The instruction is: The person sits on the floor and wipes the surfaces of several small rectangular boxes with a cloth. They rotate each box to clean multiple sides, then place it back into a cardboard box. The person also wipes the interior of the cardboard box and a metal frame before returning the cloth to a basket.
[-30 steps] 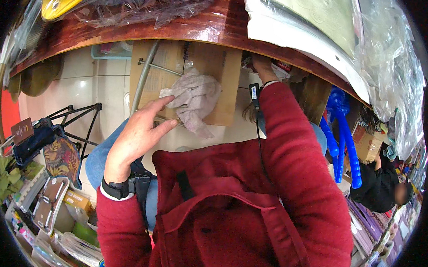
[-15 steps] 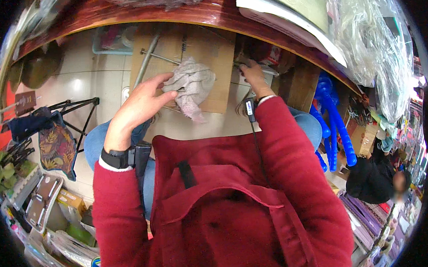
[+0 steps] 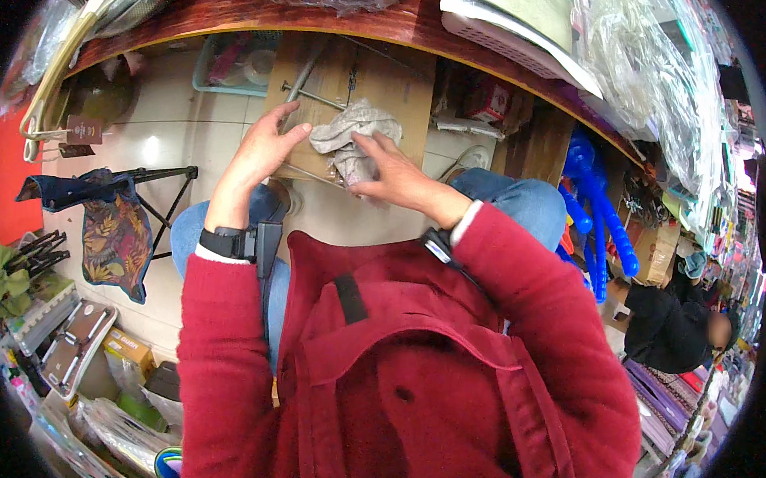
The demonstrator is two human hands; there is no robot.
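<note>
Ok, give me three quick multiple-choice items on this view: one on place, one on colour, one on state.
1. Where is the grey cloth?
A. on the wooden board
B. on the folding stool
C. on the shelf above

2. What colour is the jacket sleeve?
A. blue
B. red
C. green

3. What is the right hand doing?
A. hanging free
B. gripping a metal rod
C. pressing on the cloth

Answers: 1 A, the cloth lies on the wooden board, between both hands. 2 B, both sleeves are red. 3 C, its fingers rest on the cloth, while the left hand touches the cloth's edge.
</note>
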